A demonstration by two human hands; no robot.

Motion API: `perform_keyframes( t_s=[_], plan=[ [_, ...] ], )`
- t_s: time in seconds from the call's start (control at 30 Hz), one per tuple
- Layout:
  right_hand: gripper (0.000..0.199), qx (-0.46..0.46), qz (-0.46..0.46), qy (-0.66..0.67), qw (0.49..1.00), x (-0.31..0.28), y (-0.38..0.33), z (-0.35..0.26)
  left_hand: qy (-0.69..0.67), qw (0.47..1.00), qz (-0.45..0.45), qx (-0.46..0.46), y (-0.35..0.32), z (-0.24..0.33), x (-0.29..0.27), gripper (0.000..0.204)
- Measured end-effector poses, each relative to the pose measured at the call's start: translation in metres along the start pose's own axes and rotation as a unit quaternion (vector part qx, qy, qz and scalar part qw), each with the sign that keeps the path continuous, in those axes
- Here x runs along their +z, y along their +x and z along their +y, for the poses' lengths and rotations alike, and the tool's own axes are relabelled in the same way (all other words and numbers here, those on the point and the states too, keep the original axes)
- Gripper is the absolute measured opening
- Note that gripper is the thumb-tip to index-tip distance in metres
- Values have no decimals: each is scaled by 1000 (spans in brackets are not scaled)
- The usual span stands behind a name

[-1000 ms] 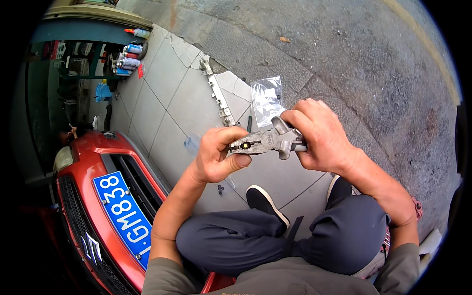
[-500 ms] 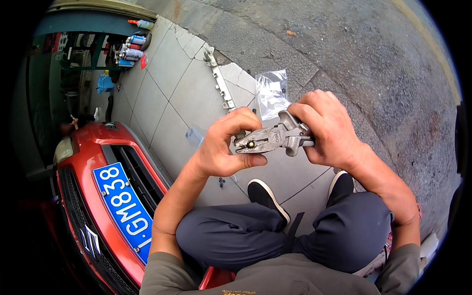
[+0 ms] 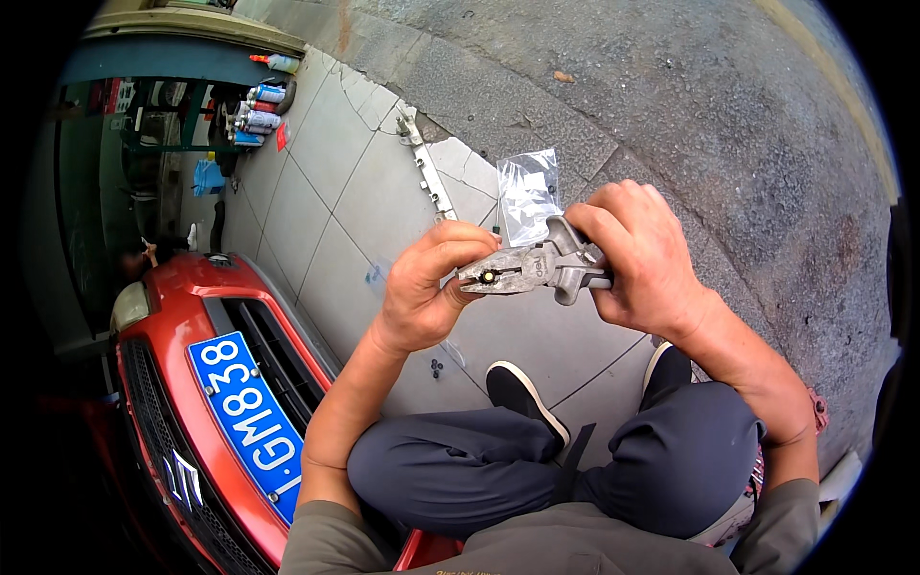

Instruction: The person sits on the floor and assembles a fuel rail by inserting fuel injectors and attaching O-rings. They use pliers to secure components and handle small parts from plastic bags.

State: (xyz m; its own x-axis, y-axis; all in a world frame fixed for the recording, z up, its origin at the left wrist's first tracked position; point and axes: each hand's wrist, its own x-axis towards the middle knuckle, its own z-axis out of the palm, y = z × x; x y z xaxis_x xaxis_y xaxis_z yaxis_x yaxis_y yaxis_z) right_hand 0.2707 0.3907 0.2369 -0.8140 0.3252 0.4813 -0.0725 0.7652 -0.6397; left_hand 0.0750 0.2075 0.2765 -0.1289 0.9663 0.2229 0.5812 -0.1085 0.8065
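The ground fills most of the view: rough grey asphalt [image 3: 728,115] on the far and right side, and a pavement of large pale tiles [image 3: 316,192] on the left and in the middle, one of them cracked at the far edge. At the near left stands the red front of a car [image 3: 182,383] with a blue number plate [image 3: 244,412]. Beyond it, at the far left, a dim shopfront opens with a shelf of spray cans [image 3: 259,105]. The person sits with knees drawn up in dark grey trousers [image 3: 537,470], 1 black shoe with a white sole [image 3: 522,398] planted on the tiles.

A long pale metal strip [image 3: 431,177] lies on the tiles at the far middle, and just right of it a clear plastic bag [image 3: 527,192].

The 2 hands meet in the middle above the tiles. The right hand [image 3: 642,259] is curled around the handles of a grey metal pair of pliers [image 3: 532,268], which point left. The left hand [image 3: 431,287] pinches thumb and fingers at the tip of the pliers, where a small dark, yellowish part [image 3: 488,277] sits in the nose. On the tiles near the left wrist lie a few tiny dark bits [image 3: 437,366].
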Motion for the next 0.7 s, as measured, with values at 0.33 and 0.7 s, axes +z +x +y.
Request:
perform_keyframes(
  t_s=[0.33, 0.7],
  plan=[
    [55, 2, -37, 17, 999, 1, -3, -1, -416, 885, -100, -184, -10, -11, 1, 49],
    [57, 2, 0, 1, 1000, 3, 0, -3, -362, 922, -28, -133, -15, -12, -2, 34]
  ],
)
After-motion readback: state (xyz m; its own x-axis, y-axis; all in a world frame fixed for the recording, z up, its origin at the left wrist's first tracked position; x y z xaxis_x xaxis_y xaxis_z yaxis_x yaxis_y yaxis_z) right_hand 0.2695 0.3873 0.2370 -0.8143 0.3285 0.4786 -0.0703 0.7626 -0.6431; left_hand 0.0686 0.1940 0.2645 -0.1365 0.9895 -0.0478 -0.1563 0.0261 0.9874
